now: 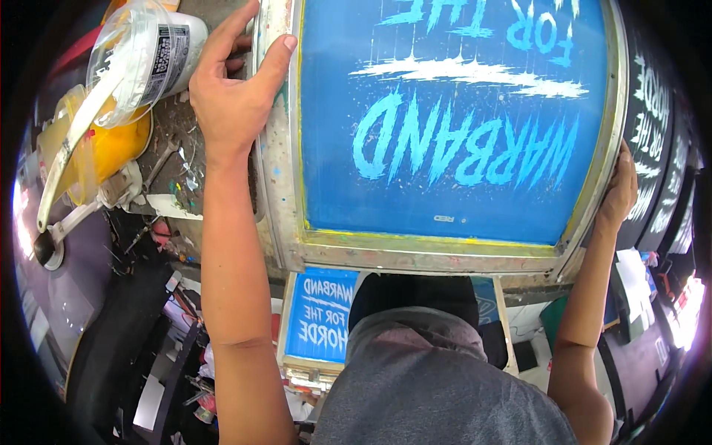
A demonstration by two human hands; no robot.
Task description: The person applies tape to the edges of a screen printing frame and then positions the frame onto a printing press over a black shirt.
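A large screen-printing frame [437, 251] with a blue mesh lies in front of me, its stencil of jagged lettering upside down in this view. White shows through the upper lettering and the slash line; the lower letters look light blue. My left hand [241, 89] grips the frame's left side, thumb on top of the rail and fingers along the outer side. On the opposite rail, my right hand [621, 194] holds the edge, with some of its fingers hidden by the frame. Yellowish residue lines the frame's inner edges.
At the left are a white ink tub [159, 55], a white-smeared spatula [74, 144], a yellow ink container [126, 144] and a wrench [161, 159]. Black printed pieces [653, 141] lie to the right. A smaller blue screen [322, 311] stands below the bench edge.
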